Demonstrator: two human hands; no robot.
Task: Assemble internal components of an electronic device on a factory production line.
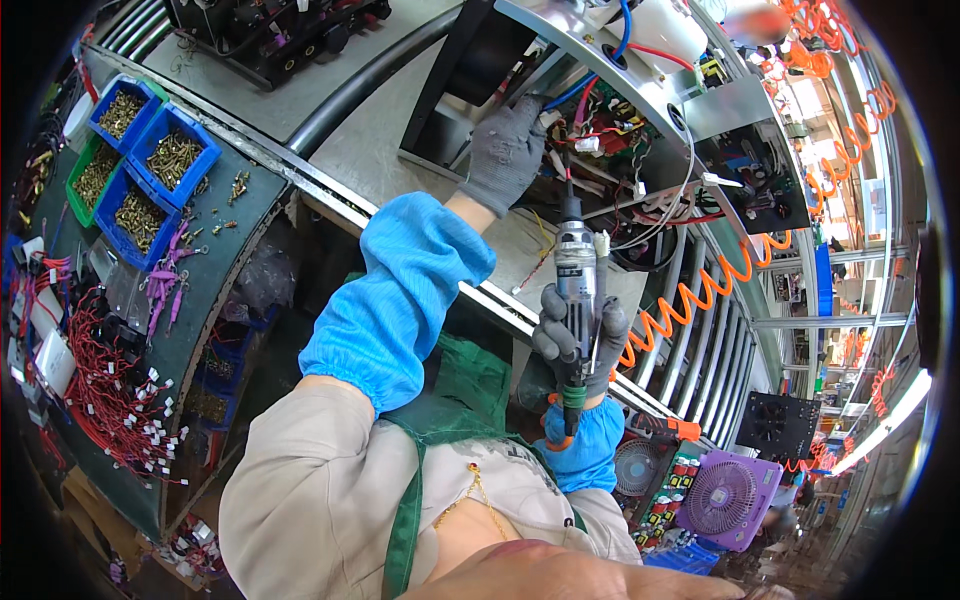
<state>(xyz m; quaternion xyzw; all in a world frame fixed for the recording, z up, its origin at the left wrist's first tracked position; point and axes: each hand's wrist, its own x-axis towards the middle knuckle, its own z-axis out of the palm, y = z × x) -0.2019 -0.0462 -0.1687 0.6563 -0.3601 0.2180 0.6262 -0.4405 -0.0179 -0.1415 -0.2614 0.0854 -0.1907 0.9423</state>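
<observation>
My right hand (585, 335), in a grey glove, is wrapped round a silver and black power screwdriver (577, 262). The tool's bit points away from me into an open machine housing (585, 45) full of wires and circuit boards. Just left of the bit, my grey-gloved left hand (503, 152) reaches into the same housing. Its fingers are bent and pressed together beside a blue wire (572, 92); what they hold, if anything, is hidden. A coiled orange hose (690, 300) runs up to the right from near the screwdriver.
Blue bins (172, 158) and a green bin (92, 182) of brass fasteners stand on the left bench, above bundled red wires (115, 400). Metal rollers (700, 345) lie to the right, near a purple fan unit (730, 500). Another black assembly (270, 40) sits at the far left.
</observation>
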